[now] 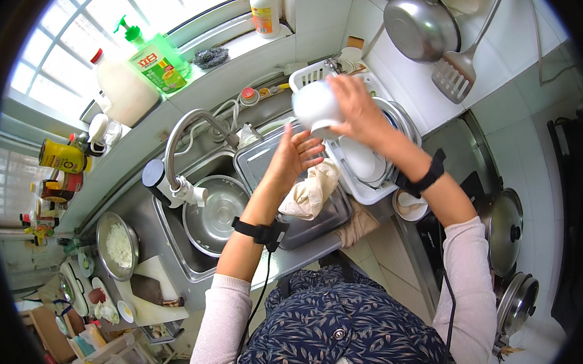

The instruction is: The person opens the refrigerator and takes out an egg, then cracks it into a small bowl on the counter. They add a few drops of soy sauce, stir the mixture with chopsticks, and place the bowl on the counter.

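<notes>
My right hand [357,109] grips a white bowl [315,103], which is tilted over the near-left side of the dish rack and slightly blurred. Just below it, my left hand [295,157] is open, palm turned up and fingers spread; whether its fingertips touch the bowl I cannot tell. A crumpled cream cloth [312,193] lies on a grey rectangular tray [261,160] beneath my left hand. Close to my right forearm, the white dish rack [366,192] holds white dishes [363,160], partly hidden by my arm.
Left of the tray, a curved faucet [173,145] stands over a sink with a metal basin [217,212]. A bowl of white shreds [118,247] sits farther left. Bottles, including green soap [160,63], line the sill. A pan [422,27] and slotted turner [454,74] hang at upper right.
</notes>
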Demonstrator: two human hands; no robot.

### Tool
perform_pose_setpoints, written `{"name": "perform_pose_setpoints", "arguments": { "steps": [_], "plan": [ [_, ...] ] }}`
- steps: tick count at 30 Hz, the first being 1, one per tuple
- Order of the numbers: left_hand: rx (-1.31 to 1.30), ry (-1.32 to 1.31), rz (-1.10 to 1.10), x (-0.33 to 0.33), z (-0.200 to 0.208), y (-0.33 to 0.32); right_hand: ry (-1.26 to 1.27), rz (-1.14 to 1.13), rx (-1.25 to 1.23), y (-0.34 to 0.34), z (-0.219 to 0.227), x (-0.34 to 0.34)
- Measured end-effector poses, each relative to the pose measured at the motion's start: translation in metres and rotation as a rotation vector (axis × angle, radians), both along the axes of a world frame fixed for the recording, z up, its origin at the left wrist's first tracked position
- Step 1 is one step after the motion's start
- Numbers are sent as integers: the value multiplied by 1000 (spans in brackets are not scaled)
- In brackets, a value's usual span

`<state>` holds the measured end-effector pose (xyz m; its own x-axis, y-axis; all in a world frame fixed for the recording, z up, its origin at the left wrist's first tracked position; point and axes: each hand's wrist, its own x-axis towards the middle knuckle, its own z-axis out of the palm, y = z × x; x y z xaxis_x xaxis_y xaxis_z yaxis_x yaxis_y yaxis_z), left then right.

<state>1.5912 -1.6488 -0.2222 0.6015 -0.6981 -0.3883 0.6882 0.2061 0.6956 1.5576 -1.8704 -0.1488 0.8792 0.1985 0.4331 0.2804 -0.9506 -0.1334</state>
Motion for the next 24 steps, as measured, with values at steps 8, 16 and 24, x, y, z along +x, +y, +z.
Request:
{"name": "perform_pose_setpoints", "arguments": {
  "steps": [8, 16, 24],
  "plan": [
    [-308, 381, -58, -19, -15, 48, -322, 340, -356, 83, -19, -65],
    [-184, 281, 191, -27, -34, 74, 19, -137, 402, 3, -62, 8],
    [-159, 234, 263, -33, -39, 80, 833, -646, 762, -91, -137, 99]
  ]
}}
